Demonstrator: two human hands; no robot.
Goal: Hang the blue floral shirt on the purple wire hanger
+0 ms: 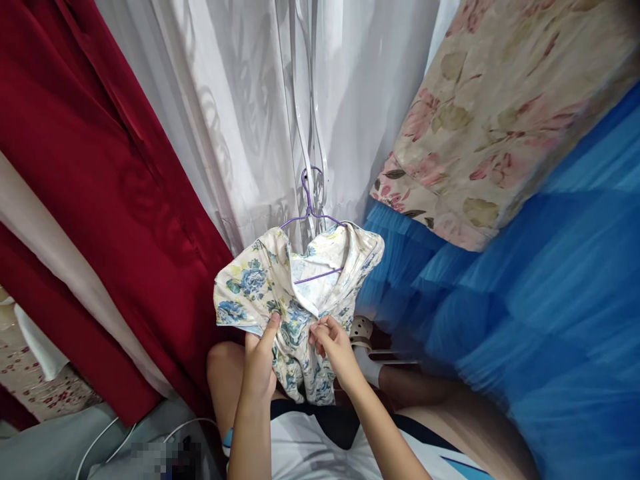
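Observation:
A white floral shirt [253,280] with blue and yellow flowers hangs on a purple wire hanger [309,207] in front of me. Its open V-neck shows the hanger's lower bar across the inside. My left hand [261,360] grips the shirt's front on the left side, thumb on top and the fingers mostly behind the cloth. At the bottom of the neckline, my right hand [334,347] pinches the fabric, its fingertips pressed together. Whether a button lies in that pinch I cannot make out. The hanger's hook is caught on a white metal frame [303,127].
White curtains [240,100] hang behind the frame, with a red curtain [115,167] at left. A floral cloth [480,133] and blue ruffled tulle [540,280] fill the right. Below the shirt are a clog [361,331] and my bent legs. A white cable [187,423] lies on the grey surface at lower left.

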